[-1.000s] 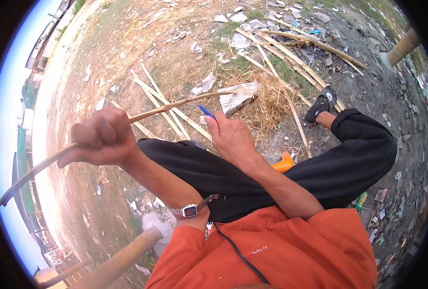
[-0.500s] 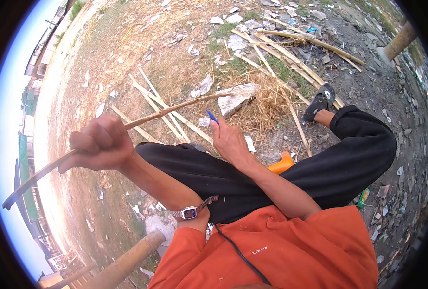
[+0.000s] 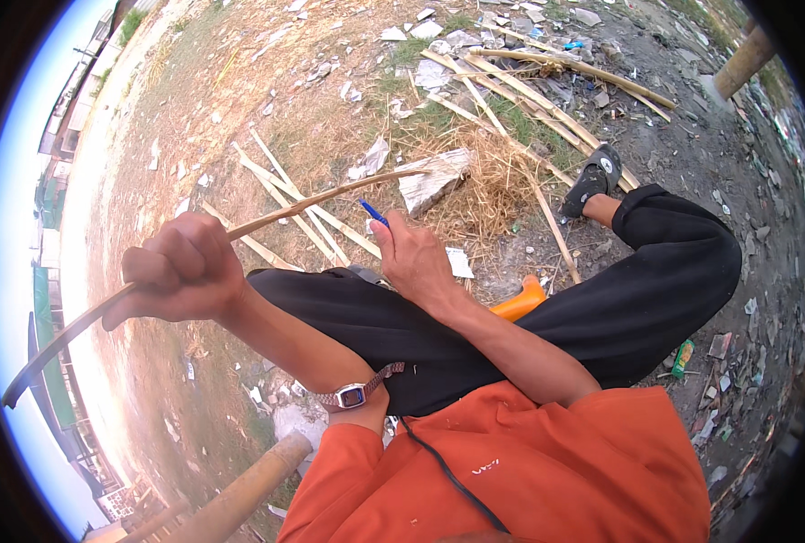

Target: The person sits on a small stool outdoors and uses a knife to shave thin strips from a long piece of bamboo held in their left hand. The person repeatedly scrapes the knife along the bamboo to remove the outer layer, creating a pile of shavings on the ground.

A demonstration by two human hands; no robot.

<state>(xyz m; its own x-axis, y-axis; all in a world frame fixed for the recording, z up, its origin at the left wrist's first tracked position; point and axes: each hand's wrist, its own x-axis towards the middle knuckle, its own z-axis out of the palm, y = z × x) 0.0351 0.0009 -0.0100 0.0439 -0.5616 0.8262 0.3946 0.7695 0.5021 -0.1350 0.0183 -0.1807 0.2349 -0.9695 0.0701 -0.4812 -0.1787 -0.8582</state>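
Seated person, head view, working a long thin bamboo strip over crossed legs in black trousers. The left hand is clenched in a fist around the strip, which runs from a lower end near the left rim of the picture up through the fist to a tip above the straw pile. The right hand is closed on a blue-handled tool, only the handle end of which shows above the fingers; whether a blade is there, the picture does not show.

Change over the last second: the left fist sits lower and nearer the knee than before, and the strip lies at a slightly flatter slant; the right hand has drawn back toward the knee, so the blue handle now stands apart from the strip, just below it, not touching. Judged from this, a working stroke along the strip has ended and the tool is off the wood, while the hold on the strip is unchanged.

Surroundings: an orange object shows between the legs; further split bamboo lengths lie on the dry ground beyond the knees; a sandalled foot rests beside the straw; a wristwatch is on the left forearm
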